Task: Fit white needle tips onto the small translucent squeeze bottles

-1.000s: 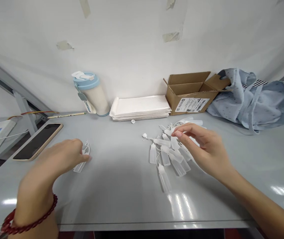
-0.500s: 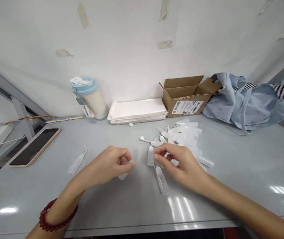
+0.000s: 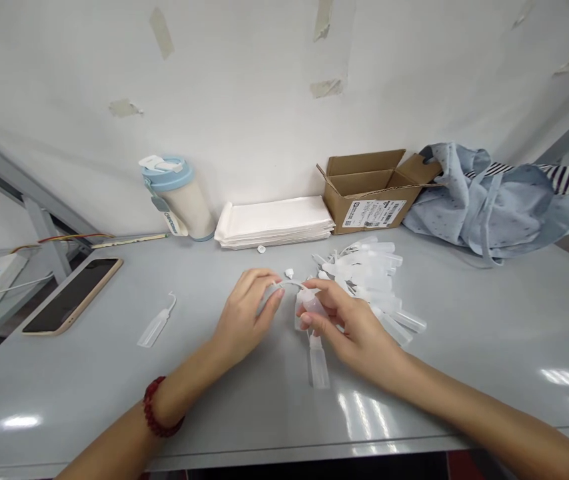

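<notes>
My right hand (image 3: 352,320) is closed on a small translucent squeeze bottle (image 3: 313,304), thumb and fingers around its sides. A thin white curved tube (image 3: 292,283) arches left from the bottle's top. At its far end my left hand (image 3: 247,310) pinches the tube between thumb and fingertips. Just behind the tube stands a small white cap (image 3: 289,273). Below my right fingers lies another squeeze bottle (image 3: 319,367), and one more is partly hidden behind the held one. To the right spreads a pile of similar translucent bottles (image 3: 372,273), partly covered by my right hand.
Left on the grey table (image 3: 204,413) lie a single tubed bottle (image 3: 154,329) and a phone (image 3: 72,297). Along the wall are a tumbler (image 3: 184,200), stacked white envelopes (image 3: 274,221), a small white disc (image 3: 261,249), an open cardboard box (image 3: 372,193) and blue cloth (image 3: 464,213).
My left hand has risen and turned, going from a bottle near the tabletop to the tube's end. My right hand, earlier at the pile's edge, now has a bottle in its fingers.
</notes>
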`<act>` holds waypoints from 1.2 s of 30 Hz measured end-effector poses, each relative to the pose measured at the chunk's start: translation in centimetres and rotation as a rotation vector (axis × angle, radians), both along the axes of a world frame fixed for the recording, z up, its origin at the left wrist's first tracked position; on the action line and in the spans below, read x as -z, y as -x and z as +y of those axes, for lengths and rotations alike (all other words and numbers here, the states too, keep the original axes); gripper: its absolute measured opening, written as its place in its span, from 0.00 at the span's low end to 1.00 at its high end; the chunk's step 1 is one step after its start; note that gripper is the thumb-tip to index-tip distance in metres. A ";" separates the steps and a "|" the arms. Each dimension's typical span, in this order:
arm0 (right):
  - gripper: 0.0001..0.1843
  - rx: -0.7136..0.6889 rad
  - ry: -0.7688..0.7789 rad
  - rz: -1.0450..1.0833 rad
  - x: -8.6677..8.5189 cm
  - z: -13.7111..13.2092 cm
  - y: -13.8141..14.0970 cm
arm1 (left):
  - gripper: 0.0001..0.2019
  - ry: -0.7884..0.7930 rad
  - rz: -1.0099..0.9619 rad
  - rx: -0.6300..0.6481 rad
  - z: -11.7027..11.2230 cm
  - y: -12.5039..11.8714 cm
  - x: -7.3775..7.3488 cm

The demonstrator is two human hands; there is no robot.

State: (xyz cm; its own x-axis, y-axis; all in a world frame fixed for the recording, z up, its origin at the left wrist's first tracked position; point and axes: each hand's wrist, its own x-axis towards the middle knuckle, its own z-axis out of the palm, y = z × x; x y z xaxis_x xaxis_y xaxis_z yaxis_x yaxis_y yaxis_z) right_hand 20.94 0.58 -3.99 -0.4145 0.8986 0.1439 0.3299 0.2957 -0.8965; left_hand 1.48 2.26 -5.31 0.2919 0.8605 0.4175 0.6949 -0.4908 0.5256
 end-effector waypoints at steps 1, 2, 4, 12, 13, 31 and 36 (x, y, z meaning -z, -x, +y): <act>0.17 -0.011 0.008 0.033 0.0 0.0 -0.1 | 0.12 -0.028 0.038 0.018 0.5 0.2 0.5; 0.17 -0.026 0.012 0.059 -0.1 0.0 -0.1 | 0.13 -0.041 0.072 0.042 1.1 0.3 0.9; 0.16 -0.056 0.018 0.101 -0.1 -0.1 -0.2 | 0.17 -0.056 0.148 0.106 2.1 0.5 1.7; 0.12 -0.108 0.163 0.283 -1.0 -0.3 -0.1 | 0.23 -0.042 0.333 0.177 3.4 1.1 2.9; 0.12 -0.112 0.194 0.309 -1.2 -0.3 -0.1 | 0.22 -0.038 0.338 0.168 3.4 1.2 2.8; 0.16 0.067 0.295 0.411 -1.7 0.3 -0.4 | 0.14 0.470 -0.217 -0.202 1.8 2.2 -2.2; 0.15 0.022 0.300 0.378 -1.0 0.4 -0.1 | 0.16 0.686 -0.613 -0.177 0.7 1.5 -3.4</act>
